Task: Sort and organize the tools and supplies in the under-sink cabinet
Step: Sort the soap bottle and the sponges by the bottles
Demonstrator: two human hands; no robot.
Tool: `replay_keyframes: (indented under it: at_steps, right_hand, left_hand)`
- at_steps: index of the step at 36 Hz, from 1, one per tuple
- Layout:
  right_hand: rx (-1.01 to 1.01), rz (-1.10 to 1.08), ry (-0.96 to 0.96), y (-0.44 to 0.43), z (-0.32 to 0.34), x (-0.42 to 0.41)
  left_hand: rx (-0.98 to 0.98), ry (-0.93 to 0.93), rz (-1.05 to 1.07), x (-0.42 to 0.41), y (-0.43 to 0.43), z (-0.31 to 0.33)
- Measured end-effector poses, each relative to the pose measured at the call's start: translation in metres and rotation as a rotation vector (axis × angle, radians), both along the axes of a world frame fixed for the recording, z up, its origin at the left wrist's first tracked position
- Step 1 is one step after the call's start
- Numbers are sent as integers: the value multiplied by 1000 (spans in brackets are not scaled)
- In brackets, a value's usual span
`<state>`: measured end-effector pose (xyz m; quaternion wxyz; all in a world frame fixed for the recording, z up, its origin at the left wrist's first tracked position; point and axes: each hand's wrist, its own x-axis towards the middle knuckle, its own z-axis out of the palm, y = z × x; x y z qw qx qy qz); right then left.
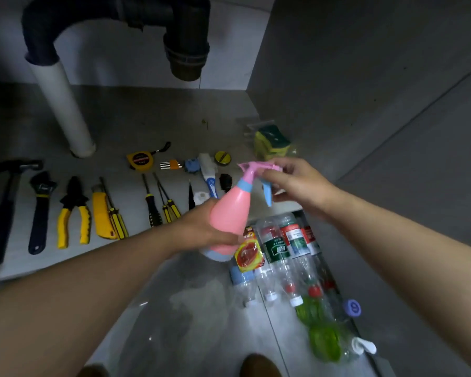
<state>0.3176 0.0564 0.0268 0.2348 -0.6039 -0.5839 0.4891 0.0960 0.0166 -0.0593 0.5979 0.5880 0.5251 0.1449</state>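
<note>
A pink spray bottle (233, 210) with a blue collar and blue trigger is held tilted over the cabinet's front edge. My left hand (201, 227) grips its body from the left. My right hand (291, 183) holds its pink spray head at the top. On the cabinet floor lies a row of tools: a hammer (4, 202), an adjustable wrench (40, 210), yellow pliers (74, 210), a yellow utility knife (102, 213), several screwdrivers (158, 202) and a yellow tape measure (140, 160).
A white drain pipe (65, 110) stands at the back left under black sink plumbing (185, 50). A pack of sponges (272, 140) sits at the right wall. Several empty plastic bottles (286, 254) lie on the floor in front of the cabinet, under the spray bottle.
</note>
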Motion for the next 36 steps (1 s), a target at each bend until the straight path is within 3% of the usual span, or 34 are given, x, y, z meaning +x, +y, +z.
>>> replay_keyframes:
  at_steps: [6,12,21,29,36]
  right_hand:
    - [50,96,-190,-42,-46,-14]
    - [247,286,-391,-69,-92,-34]
    - [332,334,-458,-67,-122,-44]
    - [173,317,-387,-52,-122,-29]
    - [213,40,-532,26,-107,16]
  left_hand:
    - [-49,271,-192,-25,-23,-17]
    - [-38,369,-163,-43,-23,-23]
    - [44,314,-55,-40,-11,-31]
    - [325,263,-157,-22,-7,-39]
    - [386,294,-191,-9,15,-47]
